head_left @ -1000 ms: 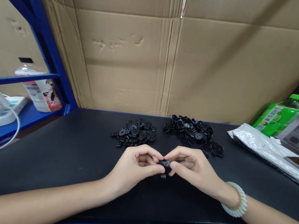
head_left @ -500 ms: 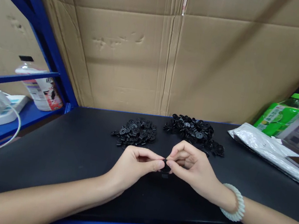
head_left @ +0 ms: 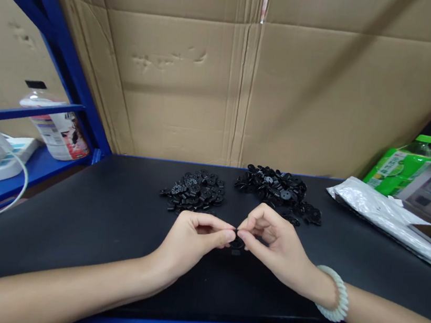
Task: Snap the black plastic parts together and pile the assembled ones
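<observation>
Between my two hands is a small round black plastic part (head_left: 237,243), held above the black tabletop (head_left: 83,229). Thumb and forefinger of my left hand (head_left: 197,238) pinch its left side. My right hand (head_left: 275,238), with a pale coiled band at the wrist, pinches it from the right, and the fingertips of both hands nearly meet. My fingers cover much of the part, so its details cannot be made out. Just beyond lie a heap of black perforated discs with short stems (head_left: 196,190) and, to its right, a larger heap of thin black discs (head_left: 279,188).
A silvery plastic bag (head_left: 383,215) lies along the right side, before a green-labelled bottle (head_left: 401,165). At left, a blue shelf frame (head_left: 67,68) carries another bottle (head_left: 58,133) and a white power strip (head_left: 0,165) with a cable. Cardboard (head_left: 177,87) stands behind the table.
My right fingertips have shifted slightly on the black part, and more of its lower side shows. Both hands stay in nearly the same place; the whole view has moved a little.
</observation>
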### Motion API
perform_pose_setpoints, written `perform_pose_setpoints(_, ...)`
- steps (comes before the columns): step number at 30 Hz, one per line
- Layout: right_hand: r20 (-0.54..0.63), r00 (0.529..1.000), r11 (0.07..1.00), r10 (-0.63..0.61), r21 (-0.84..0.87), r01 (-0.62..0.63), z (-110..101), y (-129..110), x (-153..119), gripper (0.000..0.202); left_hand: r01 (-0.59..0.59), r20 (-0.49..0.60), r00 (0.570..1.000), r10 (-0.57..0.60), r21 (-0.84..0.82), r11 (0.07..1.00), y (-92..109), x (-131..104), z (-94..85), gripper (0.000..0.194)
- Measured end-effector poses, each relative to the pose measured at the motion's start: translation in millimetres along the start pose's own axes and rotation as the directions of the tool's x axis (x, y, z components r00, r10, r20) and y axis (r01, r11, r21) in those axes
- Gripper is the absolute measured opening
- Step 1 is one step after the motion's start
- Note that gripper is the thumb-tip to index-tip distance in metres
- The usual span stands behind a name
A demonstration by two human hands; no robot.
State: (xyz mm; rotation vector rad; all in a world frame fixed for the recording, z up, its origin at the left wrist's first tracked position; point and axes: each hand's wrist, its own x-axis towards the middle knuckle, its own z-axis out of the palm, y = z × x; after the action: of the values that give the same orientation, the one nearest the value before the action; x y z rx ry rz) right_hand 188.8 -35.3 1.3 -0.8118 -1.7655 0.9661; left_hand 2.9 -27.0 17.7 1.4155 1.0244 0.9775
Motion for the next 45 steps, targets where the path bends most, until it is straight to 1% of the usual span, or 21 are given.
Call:
perform_pose_setpoints(3,0.037,0.996,0.995,0.084,0.046,-0.085,-1.6,-1.7,4.1,0.012,-0.014,-0.026,1.0,0.013,-0.014,1.0,0.3,0.1,-1.2,0.008)
perform_pose_setpoints(6,0.109,0.981,0.985,0.158,0.048,-0.164,-3.5,-2.3,7.7,0.019,-0.034,-0.046,0.998,0.033,-0.021,0.999,0.6,0.8,-3.0,0.009)
perform_pose_setpoints(8,0.129,0.98,0.987,0.152,0.032,-0.157,-4.2,-2.1,8.1,0.023,-0.042,-0.034,0.999,0.041,-0.017,0.999,0.8,1.1,-4.0,0.009)
perform_pose_setpoints(15,0.085,0.995,0.995,0.049,-0.094,-0.041,-4.0,-5.0,4.7,0.021,-0.053,0.016,0.998,0.054,-0.023,0.998,2.7,-0.3,-3.9,0.009)
perform_pose_setpoints(18,0.114,0.99,0.996,0.077,-0.057,-0.07,-5.1,-5.7,6.3,0.022,-0.065,0.02,0.998,0.065,0.0,0.998,2.5,0.0,-3.7,0.009)
perform_pose_setpoints(20,0.151,0.983,0.994,0.109,-0.033,-0.106,-7.7,-5.1,7.8,0.02,-0.095,0.009,0.995,0.095,0.046,0.994,2.7,2.6,-6.3,0.01)
perform_pose_setpoints(22,0.152,0.979,0.991,0.135,-0.041,-0.13,-11.6,-3.6,9.1,0.019,-0.167,-0.034,0.984,0.173,0.132,0.977,4.5,8.7,-13.5,0.013)
perform_pose_setpoints(23,0.132,0.981,0.989,0.141,-0.055,-0.135,-13.7,-2.6,9.6,0.02,-0.215,-0.07,0.97,0.232,0.191,0.958,6.2,13.3,-19.3,0.014)
perform_pose_setpoints(25,0.071,0.987,0.986,0.144,-0.095,-0.137,-17.3,-0.4,10.6,0.022,-0.301,-0.143,0.919,0.367,0.348,0.888,10.3,25.0,-34.9,0.017)
perform_pose_setpoints(27,0.022,0.991,0.984,0.135,-0.124,-0.131,-19.6,1.1,11.9,0.024,-0.343,-0.161,0.857,0.49,0.532,0.774,13.7,38.5,-53.5,0.019)
perform_pose_setpoints(28,0.008,0.992,0.983,0.128,-0.133,-0.126,-20.8,1.0,12.8,0.025,-0.337,-0.149,0.84,0.522,0.611,0.716,14.5,44.9,-62.5,0.021)
perform_pose_setpoints(30,-0.014,0.994,0.981,0.108,-0.162,-0.108,-25.3,-1.6,15.5,0.027,-0.311,-0.145,0.832,0.535,0.677,0.667,14.0,55.4,-76.9,0.022)
perform_pose_setpoints(32,-0.042,0.996,0.971,0.079,-0.224,-0.086,-36.5,-7.6,19.2,0.028,-0.291,-0.144,0.835,0.53,0.702,0.65,11.7,60.4,-83.2,0.024)
perform_pose_setpoints(33,-0.054,0.996,0.959,0.065,-0.273,-0.077,-45.4,-11.5,21.2,0.028,-0.289,-0.137,0.837,0.53,0.712,0.64,10.3,60.5,-82.9,0.026)
perform_pose_setpoints(34,-0.062,0.997,0.941,0.051,-0.332,-0.069,-56.4,-15.6,23.0,0.028,-0.293,-0.124,0.839,0.53,0.718,0.632,9.1,59.0,-80.3,0.028)
perform_pose_setpoints(36,-0.047,0.998,0.873,0.038,-0.485,-0.056,-82.5,-23.0,25.5,0.027,-0.326,-0.07,0.844,0.532,0.719,0.614,7.4,51.7,-69.8,0.029)
perform_pose_setpoints(38,-0.02,0.999,0.757,0.04,-0.652,-0.044,-108.4,-27.2,25.7,0.026,-0.394,0.027,0.843,0.538,0.713,0.581,6.6,40.7,-55.5,0.027)
perform_pose_setpoints(40,0.05,0.994,0.629,0.102,-0.777,-0.025,-127.4,-26.4,24.1,0.019,-0.473,0.141,0.828,0.543,0.695,0.542,5.7,28.8,-41.6,0.024)
perform_pose_setpoints(41,0.085,0.985,0.575,0.15,-0.818,-0.017,-133.3,-24.0,22.9,0.015,-0.506,0.191,0.821,0.538,0.68,0.531,5.0,23.4,-35.7,0.024)
perform_pose_setpoints(43,0.122,0.963,0.498,0.241,-0.867,-0.015,-137.9,-16.5,20.9,0.009,-0.545,0.264,0.816,0.515,0.648,0.532,3.2,14.7,-26.6,0.024)
perform_pose_setpoints(45,0.109,0.951,0.45,0.288,-0.892,-0.034,-135.7,-7.8,19.9,0.005,-0.556,0.303,0.82,0.485,0.622,0.551,1.3,9.0,-21.2,0.026)
